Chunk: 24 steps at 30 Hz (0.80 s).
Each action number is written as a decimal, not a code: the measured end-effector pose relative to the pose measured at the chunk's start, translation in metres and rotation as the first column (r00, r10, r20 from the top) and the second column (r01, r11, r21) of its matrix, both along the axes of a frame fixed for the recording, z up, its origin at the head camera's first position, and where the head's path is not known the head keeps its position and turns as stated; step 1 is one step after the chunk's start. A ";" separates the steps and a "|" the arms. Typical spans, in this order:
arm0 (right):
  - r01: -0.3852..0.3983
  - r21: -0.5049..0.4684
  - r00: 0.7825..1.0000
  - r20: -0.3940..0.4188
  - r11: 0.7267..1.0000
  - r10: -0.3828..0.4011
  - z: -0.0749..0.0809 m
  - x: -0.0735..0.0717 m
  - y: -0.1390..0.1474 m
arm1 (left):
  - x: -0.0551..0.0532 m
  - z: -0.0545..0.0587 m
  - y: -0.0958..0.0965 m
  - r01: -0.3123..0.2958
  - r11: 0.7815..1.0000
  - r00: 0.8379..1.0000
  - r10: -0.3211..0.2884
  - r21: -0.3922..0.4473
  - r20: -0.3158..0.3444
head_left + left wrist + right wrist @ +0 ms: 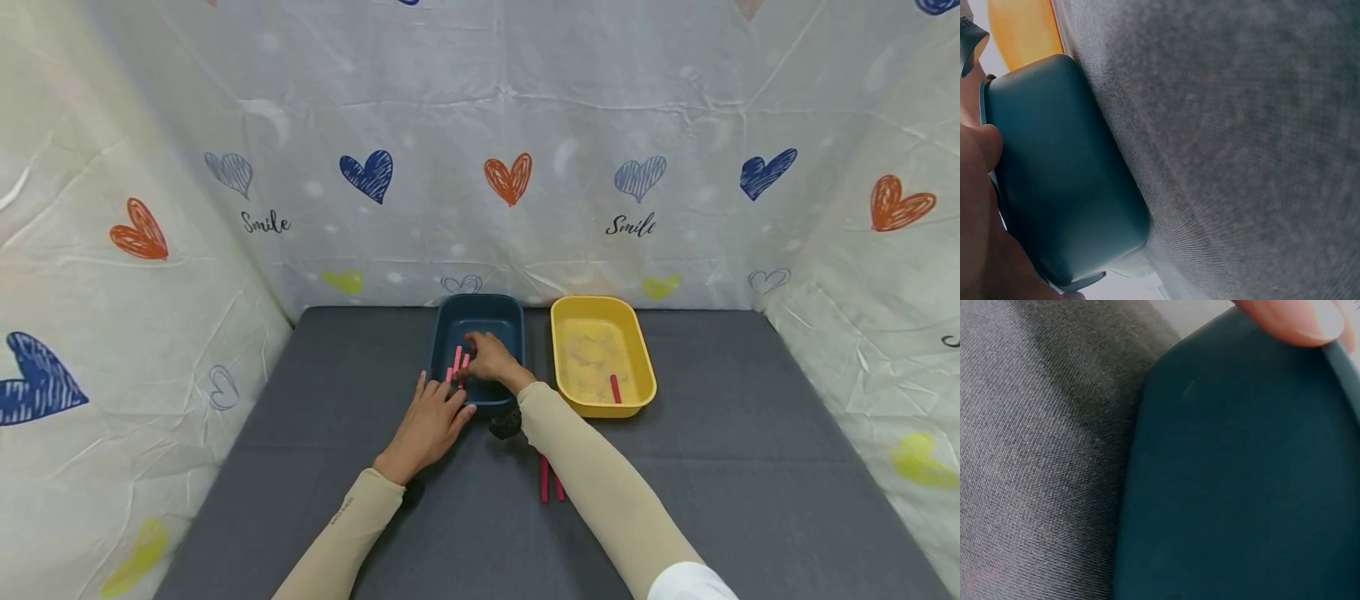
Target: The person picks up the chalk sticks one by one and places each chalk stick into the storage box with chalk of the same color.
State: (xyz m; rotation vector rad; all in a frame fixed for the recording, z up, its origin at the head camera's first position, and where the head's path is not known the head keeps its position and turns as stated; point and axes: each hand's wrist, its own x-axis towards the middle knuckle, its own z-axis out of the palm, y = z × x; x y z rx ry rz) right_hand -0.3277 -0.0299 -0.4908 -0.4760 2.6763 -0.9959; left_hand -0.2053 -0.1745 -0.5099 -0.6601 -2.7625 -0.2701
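A dark blue tray (486, 305) stands at the back of the table with several pink sticks (457, 357) in its left half. My left hand (426, 427) holds the tray's near-left corner. Its thumb (988, 147) lies over the rim against the outer wall in the left wrist view, the other fingers spread along the edge. My right hand (491, 360) reaches over the tray from the right. Its thumb and index finger are apart, the thumb right at a pink stick. In the right wrist view, a fingertip (1310, 322) overlaps the rim.
Right of the blue tray stands a yellow tray (643, 367) with one red stick (615, 388) in it. Two red sticks (544, 479) lie on the grey cloth-covered table (712, 467), partly behind my right forearm. A white curtain (450, 108) printed with hearts hangs behind and at both sides.
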 end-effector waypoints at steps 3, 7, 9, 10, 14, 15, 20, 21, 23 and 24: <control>0.006 -0.039 1.000 -0.013 0.999 -0.006 0.004 0.001 0.002 | 0.000 0.001 0.001 -0.003 1.000 1.000 0.003 0.009 0.007; 0.013 -0.114 0.999 -0.051 0.993 -0.019 0.012 0.003 0.006 | -0.002 0.001 0.002 -0.001 1.000 1.000 0.001 0.014 0.007; 0.012 -0.135 0.997 -0.074 0.991 -0.022 0.018 0.005 0.008 | -0.002 0.001 0.002 0.000 1.000 1.000 0.000 0.013 0.006; 0.010 -0.137 0.996 -0.086 0.990 -0.022 0.020 0.007 0.008 | -0.002 0.000 0.002 0.000 1.000 1.000 -0.001 0.013 0.005; 0.009 -0.164 0.991 -0.134 0.986 -0.031 0.030 0.013 0.012 | -0.002 -0.001 0.001 0.000 1.000 1.000 0.000 0.010 0.001; 0.011 -0.174 0.988 -0.147 0.985 -0.037 0.032 0.014 0.014 | -0.002 -0.001 0.001 0.000 1.000 1.000 0.000 0.012 -0.001; 0.013 -0.222 0.977 -0.203 0.975 -0.059 0.035 0.023 0.022 | -0.002 -0.003 0.000 -0.002 1.000 1.000 0.002 0.015 -0.006; 0.013 -0.228 0.976 -0.210 0.974 -0.062 0.036 0.025 0.023 | -0.002 -0.003 0.000 -0.002 1.000 1.000 0.002 0.016 -0.007; 0.013 -0.240 0.972 -0.224 0.971 -0.069 0.036 0.028 0.027 | -0.001 -0.003 0.000 -0.003 1.000 1.000 0.004 0.013 -0.007; 0.014 -0.249 0.970 -0.231 0.968 -0.073 0.037 0.031 0.029 | -0.001 -0.003 0.000 -0.005 1.000 1.000 0.005 0.015 -0.005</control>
